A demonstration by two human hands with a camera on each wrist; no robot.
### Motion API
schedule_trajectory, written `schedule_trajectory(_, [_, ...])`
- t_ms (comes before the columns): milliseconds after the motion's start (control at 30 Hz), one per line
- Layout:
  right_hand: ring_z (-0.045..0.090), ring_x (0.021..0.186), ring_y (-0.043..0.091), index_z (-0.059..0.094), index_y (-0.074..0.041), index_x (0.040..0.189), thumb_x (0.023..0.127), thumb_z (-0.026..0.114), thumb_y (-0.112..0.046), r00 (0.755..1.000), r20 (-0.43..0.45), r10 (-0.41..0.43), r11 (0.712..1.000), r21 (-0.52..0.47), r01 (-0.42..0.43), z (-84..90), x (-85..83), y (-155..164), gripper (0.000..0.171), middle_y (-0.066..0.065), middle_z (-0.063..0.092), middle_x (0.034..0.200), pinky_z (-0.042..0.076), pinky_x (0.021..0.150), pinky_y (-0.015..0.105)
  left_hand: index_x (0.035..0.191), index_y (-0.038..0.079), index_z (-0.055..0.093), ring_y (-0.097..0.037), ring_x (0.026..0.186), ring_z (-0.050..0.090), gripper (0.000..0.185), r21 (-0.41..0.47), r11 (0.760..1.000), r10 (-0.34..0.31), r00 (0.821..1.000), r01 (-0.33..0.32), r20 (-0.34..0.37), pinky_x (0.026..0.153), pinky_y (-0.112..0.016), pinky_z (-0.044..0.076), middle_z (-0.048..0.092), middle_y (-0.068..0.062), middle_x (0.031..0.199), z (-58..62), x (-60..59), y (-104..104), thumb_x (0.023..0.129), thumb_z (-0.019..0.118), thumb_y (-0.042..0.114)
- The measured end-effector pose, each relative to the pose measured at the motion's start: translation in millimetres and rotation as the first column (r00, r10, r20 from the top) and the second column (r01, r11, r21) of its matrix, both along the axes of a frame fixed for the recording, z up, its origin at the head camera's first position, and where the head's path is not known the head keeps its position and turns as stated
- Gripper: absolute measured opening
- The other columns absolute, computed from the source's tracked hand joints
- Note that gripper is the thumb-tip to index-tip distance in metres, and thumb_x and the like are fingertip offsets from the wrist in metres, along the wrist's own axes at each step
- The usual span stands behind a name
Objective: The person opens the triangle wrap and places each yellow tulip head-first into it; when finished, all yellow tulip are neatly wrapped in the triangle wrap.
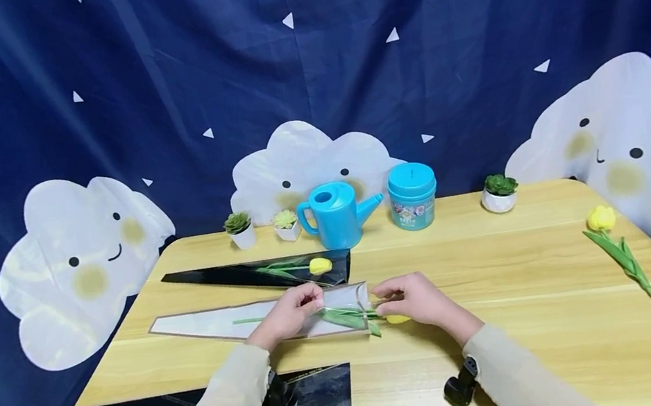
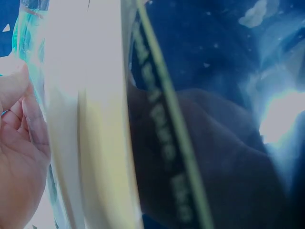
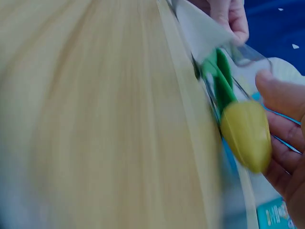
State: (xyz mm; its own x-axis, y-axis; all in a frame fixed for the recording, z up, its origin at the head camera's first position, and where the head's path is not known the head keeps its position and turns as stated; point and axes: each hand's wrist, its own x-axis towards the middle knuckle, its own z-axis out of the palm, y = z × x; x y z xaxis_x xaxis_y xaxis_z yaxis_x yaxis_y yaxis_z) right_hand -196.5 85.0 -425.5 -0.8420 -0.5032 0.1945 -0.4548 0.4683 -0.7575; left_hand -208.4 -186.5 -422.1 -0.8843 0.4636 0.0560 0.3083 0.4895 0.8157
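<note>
Yellow tulip point(image 1: 397, 318) partly inside white sleeve point(image 1: 217, 321); bloom outside. Left hand point(image 1: 291, 312) pinches sleeve mouth, right hand point(image 1: 412, 299) grips tulip. One wrapped tulip point(image 1: 320, 265) done; loose tulip point(image 1: 601, 218) remains.

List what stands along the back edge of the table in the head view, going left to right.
Small potted succulent in a white pot → second small succulent → blue watering can → blue lidded tub → dark green succulent in a round white pot.

Yellow tulip point(image 1: 397, 318) lies half inside the white sleeve point(image 1: 217, 321).
</note>
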Motion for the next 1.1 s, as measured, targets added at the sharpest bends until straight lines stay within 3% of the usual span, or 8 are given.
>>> schedule_trajectory(267, [0.059,0.106,0.026,0.063,-0.004,0.118,0.077,0.076,-0.024,0.998,0.048,0.033,0.999,0.014,-0.034,-1.3,0.6,24,0.047,0.010,0.065,0.113,0.045,0.090,0.042,0.080,-0.005,0.050,-0.014,0.065,0.039,0.011,-0.017,0.999,-0.038,0.999,0.038,-0.020,0.063,-0.023,0.033,0.044,-0.007,0.073,31.8,13.6,0,0.090,0.051,-0.004])
schedule_trajectory(333, [0.059,0.107,0.026,0.062,-0.004,0.120,0.077,0.076,-0.022,0.998,0.042,0.045,0.999,0.010,-0.045,-2.8,0.8,26,0.049,0.011,0.063,0.116,0.046,0.090,0.042,0.079,-0.005,0.049,-0.014,0.066,0.039,0.012,-0.021,0.999,-0.044,0.999,0.043,-0.031,0.063,-0.023,0.032,0.044,-0.008,0.073,34.7,14.6,-1,0.090,0.051,-0.004])
schedule_trajectory(433, [0.058,0.107,0.025,0.061,-0.005,0.120,0.077,0.076,-0.020,0.998,0.037,0.053,0.999,0.010,-0.054,-5.1,2.5,28,0.049,0.011,0.062,0.118,0.047,0.089,0.038,0.079,-0.004,0.049,-0.012,0.065,0.038,0.012,-0.020,0.999,-0.049,0.998,0.049,-0.032,0.063,-0.023,0.032,0.043,-0.007,0.072,29.4,11.8,-4,0.091,0.051,-0.004])
schedule_trajectory(600, [0.060,0.097,0.020,0.065,-0.007,0.115,0.078,0.074,-0.017,0.999,0.020,0.036,0.999,0.017,-0.037,-9.3,5.6,26,0.039,0.010,0.065,0.111,0.048,0.082,0.029,0.080,0.001,0.051,-0.011,0.064,0.038,0.012,-0.035,0.999,-0.038,0.999,0.037,-0.031,0.062,-0.024,0.033,0.043,-0.002,0.073,8.7,1.3,-13,0.092,0.053,0.002])
schedule_trajectory(800, [0.061,0.091,0.017,0.068,-0.008,0.110,0.080,0.072,-0.013,1.000,0.011,-0.016,1.000,0.003,0.016,-11.1,4.6,20,0.031,0.009,0.067,0.105,0.049,0.079,0.029,0.079,0.005,0.052,-0.011,0.063,0.039,0.013,-0.030,0.999,-0.041,0.998,0.039,-0.039,0.062,-0.024,0.034,0.042,0.000,0.072,4.1,-3.6,-17,0.092,0.054,0.006])
schedule_trajectory(900, [0.062,0.093,0.019,0.069,-0.009,0.109,0.080,0.072,-0.013,0.999,0.014,-0.038,0.999,-0.012,0.038,-10.6,4.5,15,0.029,0.010,0.067,0.106,0.050,0.080,0.031,0.079,0.005,0.052,-0.011,0.063,0.039,0.013,-0.022,0.999,-0.042,0.998,0.042,-0.039,0.062,-0.024,0.034,0.042,0.001,0.072,5.0,-2.9,-17,0.092,0.054,0.006])
schedule_trajectory(1100, [0.063,0.094,0.021,0.069,-0.007,0.107,0.080,0.072,-0.011,0.999,0.010,-0.038,0.997,-0.066,0.039,-6.6,6.0,0,0.028,0.011,0.067,0.106,0.051,0.080,0.031,0.079,-0.003,0.050,-0.011,0.064,0.038,0.012,-0.011,0.999,-0.045,0.999,0.045,-0.027,0.062,-0.023,0.033,0.043,-0.006,0.073,31.8,14.5,-7,0.091,0.052,-0.003])
